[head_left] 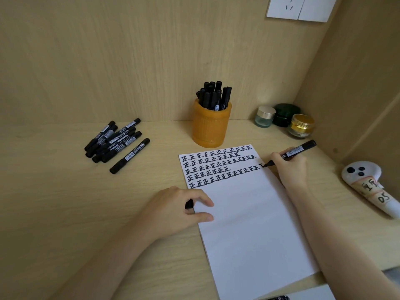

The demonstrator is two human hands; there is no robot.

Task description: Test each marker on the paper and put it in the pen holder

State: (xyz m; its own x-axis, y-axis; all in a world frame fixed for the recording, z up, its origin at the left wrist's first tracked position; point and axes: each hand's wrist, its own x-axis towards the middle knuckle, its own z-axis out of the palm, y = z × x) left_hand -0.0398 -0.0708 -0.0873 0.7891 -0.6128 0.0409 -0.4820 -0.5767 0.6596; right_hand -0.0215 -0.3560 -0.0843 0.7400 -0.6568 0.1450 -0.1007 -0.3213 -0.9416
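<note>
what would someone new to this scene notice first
First, the rows of black characters across the top of the white paper, where the right hand holds a marker to the sheet's right edge. Behind the paper stands an orange pen holder crammed with black markers; a pile of markers lies to its left.

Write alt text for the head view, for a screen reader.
A right hand holds a black marker, tip at the right edge of a white paper filled at the top with rows of black characters; the left hand steadies the paper, holding a black cap. Behind stand an orange pen holder full of markers and a loose marker pile.
</note>
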